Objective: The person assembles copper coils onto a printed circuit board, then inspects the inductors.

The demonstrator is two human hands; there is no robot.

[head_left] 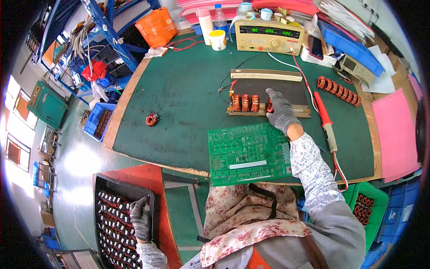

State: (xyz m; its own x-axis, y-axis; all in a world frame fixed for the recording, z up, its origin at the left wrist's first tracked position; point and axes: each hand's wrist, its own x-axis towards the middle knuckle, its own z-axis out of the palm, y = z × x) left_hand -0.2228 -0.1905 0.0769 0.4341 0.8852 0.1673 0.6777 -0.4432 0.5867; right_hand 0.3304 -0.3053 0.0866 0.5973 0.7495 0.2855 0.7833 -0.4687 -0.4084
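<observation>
My right hand, in a grey glove, rests on a copper toroid coil at the right end of a wooden fixture on the green mat. Three more coils stand in a row on that fixture to the left. My left hand, also gloved, reaches down to a black tray full of several small parts at my lower left and touches them; whether it grips one is unclear. A green circuit board lies in front of me.
A beige test meter stands at the back with red and white leads. A red probe lies right of the fixture. A row of coils lies far right, one loose coil far left. A green bin of coils sits lower right.
</observation>
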